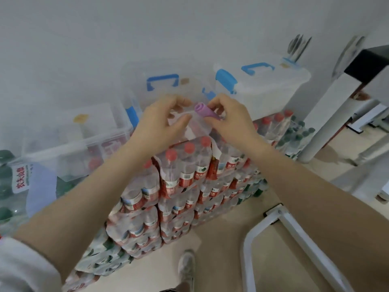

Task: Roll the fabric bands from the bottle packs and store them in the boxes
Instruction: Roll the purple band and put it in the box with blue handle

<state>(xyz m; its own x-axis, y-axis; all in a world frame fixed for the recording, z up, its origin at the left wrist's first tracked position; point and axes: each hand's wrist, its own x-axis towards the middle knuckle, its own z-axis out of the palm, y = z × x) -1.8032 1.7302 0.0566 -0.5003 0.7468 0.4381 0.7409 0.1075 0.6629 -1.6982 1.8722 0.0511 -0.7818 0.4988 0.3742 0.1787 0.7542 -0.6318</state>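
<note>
A rolled purple fabric band is held above the stacked bottle packs. My right hand pinches the roll at its right end. My left hand is raised just left of the roll, fingers curled, pinching a clear edge that looks like plastic film or a box lid; what it is I cannot tell. Behind both hands stands a clear storage box with a blue handle. An open clear box sits to the left on the packs.
A closed clear box with blue latches rests at the back right on more bottle packs. Green-capped packs lie far left. A white metal frame and a white table leg stand to the right. My shoe is on the floor.
</note>
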